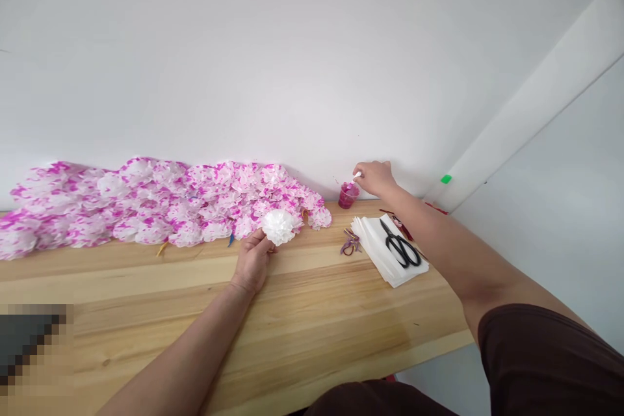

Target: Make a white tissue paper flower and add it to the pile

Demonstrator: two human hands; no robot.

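Note:
My left hand (253,259) is closed on a plain white paper flower (279,227), held upright just in front of the pile of paper flowers. Pink-edged paper flowers (166,201) are heaped along the wall to the left. At the back, my right hand (374,178) pinches a small white thing (357,176) whose kind I cannot make out. It is right above a clear plastic cup (348,196) of magenta liquid, and my fingers are beside the rim.
A stack of white paper sheets (375,257) lies at the right, with black-handled scissors (403,248) on top. Purple ties (350,244) lie beside it. A pixelated dark object (26,341) is at the left edge of the wooden table (312,318). A white wall rises behind.

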